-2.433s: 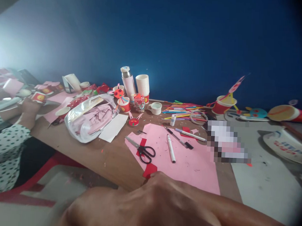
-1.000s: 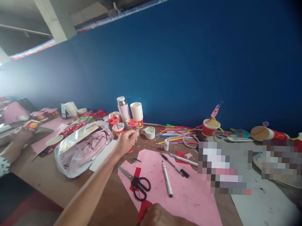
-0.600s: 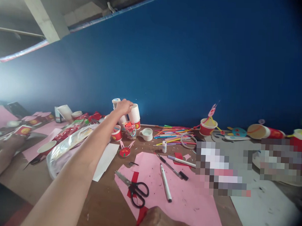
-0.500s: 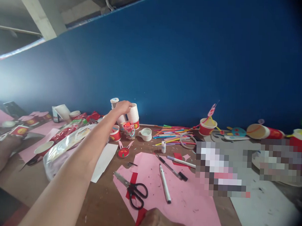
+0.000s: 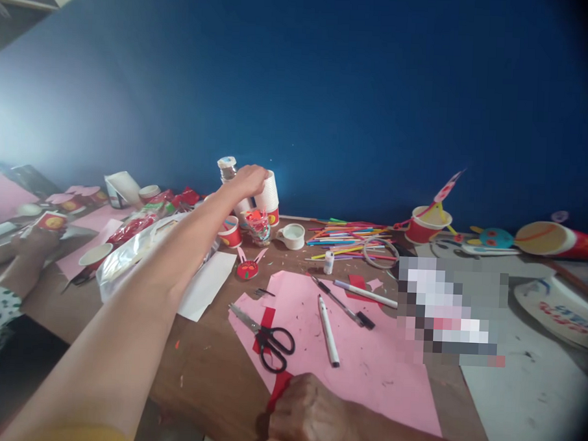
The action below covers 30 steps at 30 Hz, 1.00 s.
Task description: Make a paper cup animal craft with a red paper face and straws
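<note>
1. Paper cups (image 5: 270,193) stand in a tall stack at the back of the brown table (image 5: 213,379), near the blue wall (image 5: 328,105).
2. The left hand (image 5: 249,179) reaches far out and touches the top of the stack. Some of its fingers are hidden, so I cannot tell if it grips a cup.
3. A flask (image 5: 227,169) stands just beside the stack, partly behind the left hand.
4. The right hand (image 5: 309,413) is low down, next to the pink paper (image 5: 375,380). Its fingers bend under, and I cannot tell if it is holding the red paper (image 5: 279,385) right by it.
5. Black scissors (image 5: 260,331) lie on the pink paper, with a white marker (image 5: 328,332) near them.
6. A red bunny face (image 5: 248,266) lies flat between the scissors and the cups.
7. Bright straws (image 5: 352,235) lie in a pile, to the right of the cups.
8. Far to the left, another person's hand (image 5: 37,243) is by a small red cup (image 5: 51,221).
</note>
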Motion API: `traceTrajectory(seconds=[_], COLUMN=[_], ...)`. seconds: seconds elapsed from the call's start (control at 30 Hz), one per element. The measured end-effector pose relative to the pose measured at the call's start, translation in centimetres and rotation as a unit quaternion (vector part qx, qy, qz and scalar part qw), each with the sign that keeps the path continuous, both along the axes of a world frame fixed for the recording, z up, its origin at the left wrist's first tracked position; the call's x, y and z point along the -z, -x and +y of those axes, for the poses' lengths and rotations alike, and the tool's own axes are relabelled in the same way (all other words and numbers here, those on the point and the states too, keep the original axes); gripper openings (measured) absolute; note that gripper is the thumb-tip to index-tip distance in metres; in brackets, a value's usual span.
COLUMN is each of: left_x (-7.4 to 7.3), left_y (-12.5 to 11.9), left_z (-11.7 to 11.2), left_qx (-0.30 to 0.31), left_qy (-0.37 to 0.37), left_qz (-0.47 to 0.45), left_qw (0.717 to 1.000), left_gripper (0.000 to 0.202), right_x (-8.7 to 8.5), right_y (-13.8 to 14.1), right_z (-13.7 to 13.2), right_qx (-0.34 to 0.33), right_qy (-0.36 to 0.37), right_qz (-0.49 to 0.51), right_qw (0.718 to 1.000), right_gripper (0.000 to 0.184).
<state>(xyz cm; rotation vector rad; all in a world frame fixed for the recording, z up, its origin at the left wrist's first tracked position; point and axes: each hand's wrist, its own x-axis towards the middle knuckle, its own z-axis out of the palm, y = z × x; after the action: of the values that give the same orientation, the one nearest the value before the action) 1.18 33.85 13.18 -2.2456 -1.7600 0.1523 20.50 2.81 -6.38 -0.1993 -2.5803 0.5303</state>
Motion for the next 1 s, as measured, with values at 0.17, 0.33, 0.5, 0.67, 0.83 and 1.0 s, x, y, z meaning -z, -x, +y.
traceTrajectory(seconds=[0.17, 0.33, 0.5, 0.67, 0.83, 1.0], left_x=[0.2, 0.0, -1.0, -2.1, -3.4, -5.5], left_y=[-0.5, -0.5, 0.0, 0.4, 0.3, 0.3], left_z=[0.0, 0.1, 0.3, -0.3, -1.1, -2.7], left_qx=[-0.001, -0.02, -0.026, -0.028, -0.053, -0.063], left_qy=[-0.004, -0.013, -0.026, -0.042, -0.066, -0.119], left_qz=[-0.004, -0.015, -0.039, -0.062, -0.09, -0.143], left_qw=[1.0, 1.0, 0.999, 0.997, 0.992, 0.981], left_gripper=[0.032, 0.033, 0.033, 0.035, 0.033, 0.025], right_x=[-0.4, -0.3, -0.1, 0.0, 0.1, 0.2], right_y=[0.0, 0.1, 0.0, 0.1, 0.2, 0.2], right_z=[0.1, 0.1, 0.0, -0.1, -0.1, -0.1], right_qx=[-0.001, 0.0, 0.005, 0.014, 0.017, 0.029], right_qy=[-0.027, -0.026, -0.034, -0.04, -0.034, -0.057], right_qz=[0.015, 0.005, 0.017, 0.014, 0.007, 0.03], right_qw=[1.0, 1.0, 0.999, 0.999, 0.999, 0.997], right_gripper=[0.033, 0.035, 0.034, 0.032, 0.032, 0.031])
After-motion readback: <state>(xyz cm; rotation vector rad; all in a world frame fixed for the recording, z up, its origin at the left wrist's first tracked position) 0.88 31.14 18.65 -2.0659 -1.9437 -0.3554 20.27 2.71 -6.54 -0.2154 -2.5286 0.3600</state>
